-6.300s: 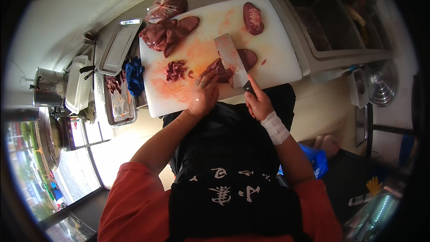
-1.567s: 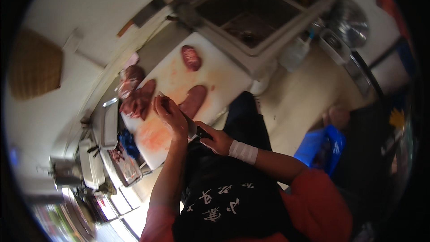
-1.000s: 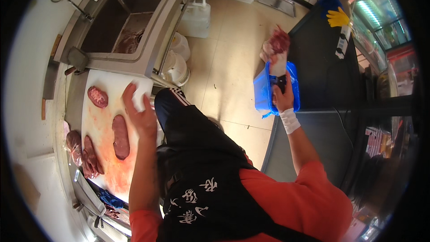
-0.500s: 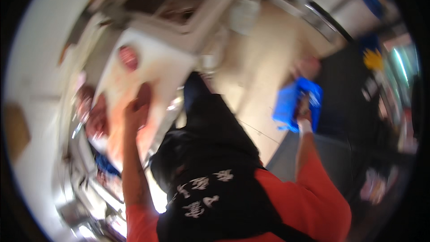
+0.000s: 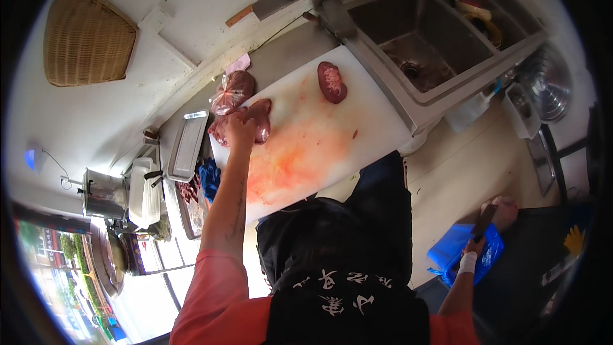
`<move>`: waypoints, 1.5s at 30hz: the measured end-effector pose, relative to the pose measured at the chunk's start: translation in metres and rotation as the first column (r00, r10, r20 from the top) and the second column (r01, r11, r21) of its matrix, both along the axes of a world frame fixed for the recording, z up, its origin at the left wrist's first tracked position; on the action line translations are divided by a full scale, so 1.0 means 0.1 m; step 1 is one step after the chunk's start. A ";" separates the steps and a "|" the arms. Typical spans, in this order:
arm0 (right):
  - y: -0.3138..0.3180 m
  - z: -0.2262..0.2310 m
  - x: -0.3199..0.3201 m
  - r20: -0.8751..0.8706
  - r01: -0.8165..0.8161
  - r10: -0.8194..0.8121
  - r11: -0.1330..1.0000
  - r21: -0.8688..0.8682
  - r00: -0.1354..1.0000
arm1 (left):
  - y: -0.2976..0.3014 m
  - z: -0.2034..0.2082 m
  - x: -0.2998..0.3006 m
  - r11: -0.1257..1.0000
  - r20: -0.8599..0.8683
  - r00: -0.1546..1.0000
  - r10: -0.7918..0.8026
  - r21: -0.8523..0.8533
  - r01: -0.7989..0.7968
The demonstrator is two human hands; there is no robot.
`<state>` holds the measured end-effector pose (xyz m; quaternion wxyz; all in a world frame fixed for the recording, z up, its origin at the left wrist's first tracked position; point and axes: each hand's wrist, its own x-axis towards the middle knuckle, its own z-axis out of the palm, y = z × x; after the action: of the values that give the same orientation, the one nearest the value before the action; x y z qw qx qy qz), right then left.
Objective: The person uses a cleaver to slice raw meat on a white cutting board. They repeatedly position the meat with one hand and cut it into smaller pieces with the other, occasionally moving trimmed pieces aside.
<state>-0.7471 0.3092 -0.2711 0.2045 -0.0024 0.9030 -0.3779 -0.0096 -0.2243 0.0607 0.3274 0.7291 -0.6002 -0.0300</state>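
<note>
A dark red kidney [image 5: 262, 115] and another dark red piece [image 5: 218, 131] lie at the far left of the white cutting board [image 5: 357, 134]. My left hand [image 5: 239, 131] is over them, fingers curled on the meat and partly hiding it. A kidney with a pale, cut-looking inner face [image 5: 332, 83] rests alone near the board's far edge. Low at the right, my right hand [image 5: 472, 246] grips a knife [image 5: 486, 218], its dark blade pointing away from me, above a blue plastic bag [image 5: 450, 252].
Beyond the kidneys stands a clear bag of dark meat [image 5: 235, 89]. A metal tray [image 5: 188, 144] and a crumpled blue cloth-like thing [image 5: 209, 179] lie left of the board. The steel sink [image 5: 396, 99] adjoins its far right. A pinkish lump [image 5: 506, 211] sits past the blue bag.
My view has swung left, and the picture is sharper. My left hand has moved from the board's middle to the meat at its far left. My right hand stays by the blue bag.
</note>
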 end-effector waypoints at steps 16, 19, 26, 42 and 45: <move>-0.50 0.67 0.69 0.155 0.025 0.025 0.948 -0.316 0.988 | -1.02 -0.46 -2.66 0.962 -0.295 0.955 0.021 0.265 0.060; -0.57 0.76 0.80 0.168 0.082 -0.020 0.926 -0.369 0.986 | -1.04 -0.58 -2.66 0.963 -0.389 0.919 0.063 0.264 0.046; -1.44 1.69 1.05 -0.028 -0.122 0.135 0.767 -0.630 0.990 | -0.66 -0.19 -2.04 0.895 -0.840 0.535 -0.087 0.171 0.413; -3.07 3.32 2.77 -0.164 -0.609 0.761 0.348 -0.713 0.627 | 0.15 -0.07 -0.75 0.781 -0.249 0.870 -0.426 0.384 0.492; -3.09 3.31 3.07 -0.084 -0.670 0.867 0.314 -0.672 0.491 | 0.55 -0.42 -0.84 0.896 -0.148 0.955 -0.257 0.334 0.293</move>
<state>-0.4396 -0.0003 0.0597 0.4785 -0.4493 0.5626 -0.5027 -0.0932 -0.1697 0.0182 0.2136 0.6813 -0.6648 -0.2194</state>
